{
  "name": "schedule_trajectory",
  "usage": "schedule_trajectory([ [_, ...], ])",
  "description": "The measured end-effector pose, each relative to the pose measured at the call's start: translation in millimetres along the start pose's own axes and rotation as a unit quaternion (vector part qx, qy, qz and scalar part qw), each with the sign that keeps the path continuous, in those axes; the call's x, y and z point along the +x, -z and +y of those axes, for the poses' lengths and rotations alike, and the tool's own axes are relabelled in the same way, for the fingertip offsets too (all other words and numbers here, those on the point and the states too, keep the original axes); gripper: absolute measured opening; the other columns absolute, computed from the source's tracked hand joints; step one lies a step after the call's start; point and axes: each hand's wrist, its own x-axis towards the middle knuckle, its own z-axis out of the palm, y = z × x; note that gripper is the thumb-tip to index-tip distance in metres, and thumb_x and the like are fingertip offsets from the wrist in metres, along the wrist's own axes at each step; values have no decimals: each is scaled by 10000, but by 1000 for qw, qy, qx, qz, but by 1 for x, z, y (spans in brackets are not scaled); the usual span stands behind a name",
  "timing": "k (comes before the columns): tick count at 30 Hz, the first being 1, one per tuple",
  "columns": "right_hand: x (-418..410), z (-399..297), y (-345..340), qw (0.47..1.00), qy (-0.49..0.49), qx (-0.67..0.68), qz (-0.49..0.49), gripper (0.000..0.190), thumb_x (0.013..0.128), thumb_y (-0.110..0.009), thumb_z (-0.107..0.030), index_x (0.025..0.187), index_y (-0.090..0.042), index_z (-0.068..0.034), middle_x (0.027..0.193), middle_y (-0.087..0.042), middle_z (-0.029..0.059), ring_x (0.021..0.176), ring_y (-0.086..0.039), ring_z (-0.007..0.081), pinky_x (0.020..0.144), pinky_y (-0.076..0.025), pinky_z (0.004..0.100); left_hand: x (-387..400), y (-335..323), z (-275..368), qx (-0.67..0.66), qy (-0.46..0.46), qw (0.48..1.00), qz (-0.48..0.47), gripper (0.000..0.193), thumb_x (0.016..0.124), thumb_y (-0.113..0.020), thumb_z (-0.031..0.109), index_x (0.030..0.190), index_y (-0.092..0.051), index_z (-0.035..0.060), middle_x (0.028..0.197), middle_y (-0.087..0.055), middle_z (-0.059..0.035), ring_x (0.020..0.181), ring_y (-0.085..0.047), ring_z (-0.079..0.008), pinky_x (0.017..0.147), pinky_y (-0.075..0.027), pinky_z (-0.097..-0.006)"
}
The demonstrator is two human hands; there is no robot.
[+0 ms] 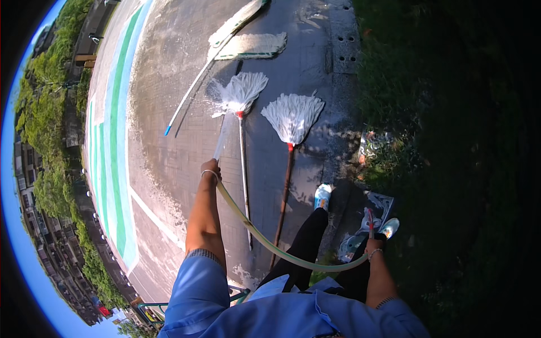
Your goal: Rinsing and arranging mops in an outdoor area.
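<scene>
My left hand (211, 170) is closed on a pale, yellowish hose (270, 246), and water sprays from its end onto the white string head of a mop (245, 94) lying on the wet paving. The hose curves down to my right hand (373, 246), which grips a thin handle with a red part (370, 215); what this handle belongs to is unclear. A second string mop (294, 119) with a red collar and brown handle lies to the right. Farther off are two flat, off-white mop heads, one (249, 45) crossed by a white pole (190, 91) with a blue tip.
Shaded grass (380, 97) borders a concrete strip with drain holes (346, 48) on the right. Clear plastic (382, 203) lies by my feet. A green metal rail (152, 305) stands at the lower left. Green and blue bands (116, 126) are painted on the ground.
</scene>
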Motion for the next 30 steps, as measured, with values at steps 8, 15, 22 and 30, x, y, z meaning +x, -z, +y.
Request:
schedule_trajectory([
  [8, -3, 0, -5, 1000, -7, -15, 3, 226, 712, -401, -103, 779, -525, 74, 490, -470, 123, 372, -470, 228, 366, -392, 343, 2, -21, 24, 3, -33, 999, 23, 165, 728, -408, 169, 665, -452, 23, 443, -382, -65, 316, -358, -185, 311, -295, -320],
  [15, -17, -2, -3, 1000, -8, -26, -7, 274, 696, -407, -106, 824, -524, 106, 609, -544, 155, 477, -540, 238, 429, -417, 319, -9, -38, 50, 5, -72, 997, 6, 187, 735, -412, 177, 628, -438, 26, 436, -388, -66, 317, -368, -175, 303, -293, -317],
  [22, -4, 8, -4, 1000, 5, -8, -20, 303, 689, -412, -107, 886, -526, 93, 622, -548, 155, 472, -534, 235, 421, -410, 317, -8, -48, 45, 35, -106, 994, 7, 204, 733, -403, 176, 605, -444, 22, 427, -386, -58, 308, -374, -177, 294, -299, -313],
  [30, -13, 4, -2, 1000, 6, 5, -5, 288, 693, -409, -109, 864, -516, 97, 604, -536, 152, 459, -524, 226, 413, -404, 313, -28, -54, 49, 84, -98, 992, 0, 206, 728, -405, 165, 623, -475, 2, 445, -417, -68, 324, -401, -183, 298, -313, -314],
])
